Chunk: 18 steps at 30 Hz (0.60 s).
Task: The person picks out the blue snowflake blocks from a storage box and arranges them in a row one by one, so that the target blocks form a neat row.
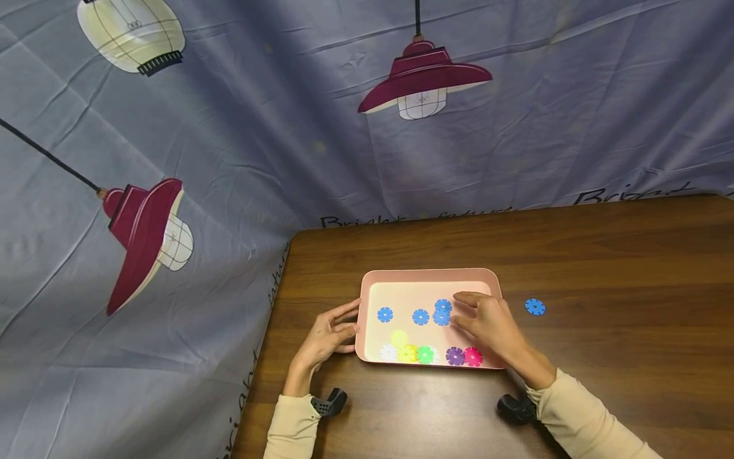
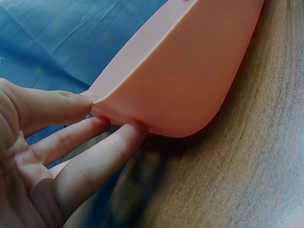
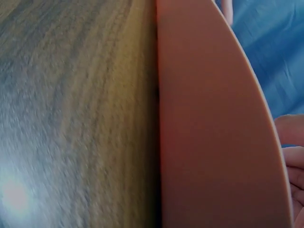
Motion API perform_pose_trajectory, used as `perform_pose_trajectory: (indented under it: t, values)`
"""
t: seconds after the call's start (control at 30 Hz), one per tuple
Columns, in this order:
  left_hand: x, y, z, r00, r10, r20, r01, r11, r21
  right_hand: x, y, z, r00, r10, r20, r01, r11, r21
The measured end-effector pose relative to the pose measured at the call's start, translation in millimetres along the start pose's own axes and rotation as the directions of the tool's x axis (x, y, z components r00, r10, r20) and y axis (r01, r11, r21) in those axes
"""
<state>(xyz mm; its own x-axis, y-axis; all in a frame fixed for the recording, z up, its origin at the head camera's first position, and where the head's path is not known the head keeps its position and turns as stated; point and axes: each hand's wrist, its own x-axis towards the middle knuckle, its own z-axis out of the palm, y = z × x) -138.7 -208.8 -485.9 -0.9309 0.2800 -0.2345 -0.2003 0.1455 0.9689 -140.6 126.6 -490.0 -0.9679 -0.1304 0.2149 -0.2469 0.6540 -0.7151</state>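
Though apart, R fingers (image 1: pixel 471 298) poss. on disc (image 1: pixel 441 318)

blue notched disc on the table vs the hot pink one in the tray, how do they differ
Colour: the table's disc is blue, while the tray's disc is hot pink.
Place: the blue disc lies on the wooden table, right of the pink tray; the hot pink disc is inside, by its near wall.
Neighbours: the blue disc lies apart, the hot pink disc right beside a purple disc.
Both are round with notched rims.
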Motion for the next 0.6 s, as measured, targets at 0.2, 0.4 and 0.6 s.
perform_pose_trajectory:
  t: [0.2,0.4,0.6]
  values:
    - [0.8,0.0,-0.2,1.000,-0.007,0.000,0.007,1.000,-0.001,0.0,-3.8,10.5,0.999,-0.042,0.016,0.042,0.999,-0.011]
    - [1.0,0.4,-0.5,1.000,-0.003,0.008,0.003,1.000,-0.005,0.0,-5.2,17.2,0.997,-0.075,0.003,0.075,0.997,-0.028]
    - [0.7,-0.3,-0.9,1.000,-0.009,0.005,0.009,1.000,-0.006,0.0,-6.6,20.9,0.997,-0.068,0.022,0.069,0.997,-0.026]
